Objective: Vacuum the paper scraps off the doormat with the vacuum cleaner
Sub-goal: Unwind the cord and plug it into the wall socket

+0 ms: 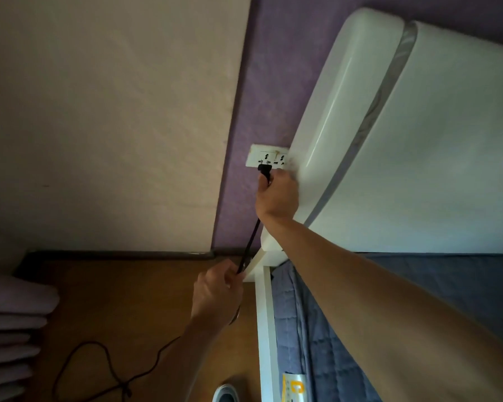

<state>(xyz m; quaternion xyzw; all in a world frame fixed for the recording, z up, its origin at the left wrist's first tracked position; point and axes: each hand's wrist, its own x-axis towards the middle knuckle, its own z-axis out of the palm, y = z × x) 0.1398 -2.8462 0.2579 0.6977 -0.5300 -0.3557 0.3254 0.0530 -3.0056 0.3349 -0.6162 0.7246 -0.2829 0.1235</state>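
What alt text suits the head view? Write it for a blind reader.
The right hand holds a black plug at a white wall socket beside a headboard. The left hand grips its cord lower down, which loops across the wooden floor.

Right grip (278, 195) curled tight, arm stretched forward; left grip (218, 294) (lower, nearer) pinching, fingers bent

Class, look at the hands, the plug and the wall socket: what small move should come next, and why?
Probably push the black plug fully into the wall socket: the right hand grips it at the socket face, and the left hand holds the cord.
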